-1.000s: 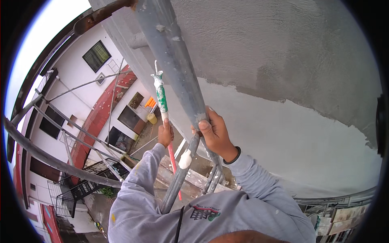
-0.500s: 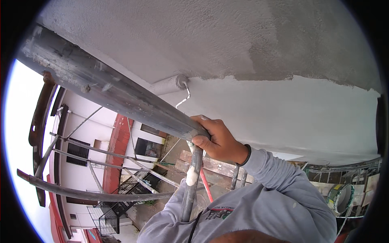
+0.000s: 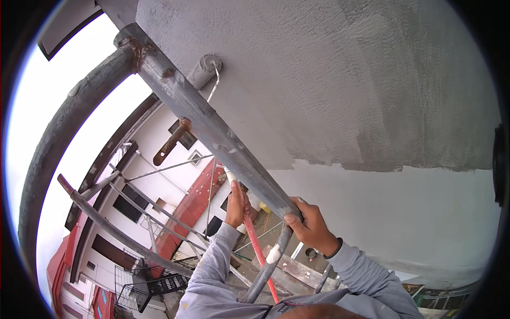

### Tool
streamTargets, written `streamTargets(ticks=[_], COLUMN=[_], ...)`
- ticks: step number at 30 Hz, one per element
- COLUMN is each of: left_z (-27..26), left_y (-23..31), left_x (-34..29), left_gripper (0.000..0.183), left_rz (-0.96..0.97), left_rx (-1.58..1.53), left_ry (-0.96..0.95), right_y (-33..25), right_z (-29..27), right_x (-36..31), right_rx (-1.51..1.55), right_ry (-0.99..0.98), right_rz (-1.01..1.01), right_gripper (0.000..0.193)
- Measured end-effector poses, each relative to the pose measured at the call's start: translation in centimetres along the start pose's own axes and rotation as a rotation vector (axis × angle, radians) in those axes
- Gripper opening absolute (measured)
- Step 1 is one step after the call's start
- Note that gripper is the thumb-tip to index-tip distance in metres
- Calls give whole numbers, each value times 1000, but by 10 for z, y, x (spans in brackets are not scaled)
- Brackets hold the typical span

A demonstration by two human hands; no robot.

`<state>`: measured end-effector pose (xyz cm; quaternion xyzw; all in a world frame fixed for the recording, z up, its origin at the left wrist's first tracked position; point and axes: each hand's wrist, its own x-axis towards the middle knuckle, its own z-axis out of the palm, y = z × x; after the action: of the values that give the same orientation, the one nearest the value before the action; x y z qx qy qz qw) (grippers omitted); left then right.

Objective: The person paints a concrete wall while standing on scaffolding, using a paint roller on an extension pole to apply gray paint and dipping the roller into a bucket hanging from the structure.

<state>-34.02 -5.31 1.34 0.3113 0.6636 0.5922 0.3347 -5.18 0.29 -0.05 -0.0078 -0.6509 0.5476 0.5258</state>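
A paint roller (image 3: pixel 203 74) lies against the wall (image 3: pixel 297 69), up where its coat looks grey and wet. Its thin bent wire frame runs down behind a thick scaffold tube (image 3: pixel 212 135). Below the tube, my left hand (image 3: pixel 237 204) is closed around the roller's pole (image 3: pixel 255 239), which shows white above the hand and red below it. My right hand (image 3: pixel 313 226) grips the lower end of the scaffold tube, at its joint with a thinner paint-spotted tube (image 3: pixel 267 266). The tube hides part of the roller's wire and handle.
Under the grey coat the wall has a smoother, paler band (image 3: pixel 382 212) with a ragged upper edge. A curved tube (image 3: pixel 58 122) and more scaffold bars (image 3: pixel 122 234) stand at left. Far below are planks (image 3: pixel 303 271), a black metal stair (image 3: pixel 146 282) and a white building with red trim.
The roller has moved higher up the wall, onto the grey area. My left hand, hidden before, now shows on the pole. The view has tilted upward; my right hand keeps its hold.
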Motion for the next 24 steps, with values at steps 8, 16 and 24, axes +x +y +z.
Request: streamTargets(ticks=[8, 16, 24], left_z=[-11, -31, -17], left_y=[178, 338, 381], left_x=[1, 46, 75], left_gripper=[74, 73, 74], left_rz=[125, 425, 484], left_rx=[45, 144, 54], left_ry=[-28, 17, -16], right_y=[4, 1, -5], right_z=[2, 5, 6], right_x=[-2, -4, -4], right_rx=[-5, 4, -6], right_ry=[10, 25, 30], right_rz=[-7, -26, -12], right_gripper=[40, 37, 39])
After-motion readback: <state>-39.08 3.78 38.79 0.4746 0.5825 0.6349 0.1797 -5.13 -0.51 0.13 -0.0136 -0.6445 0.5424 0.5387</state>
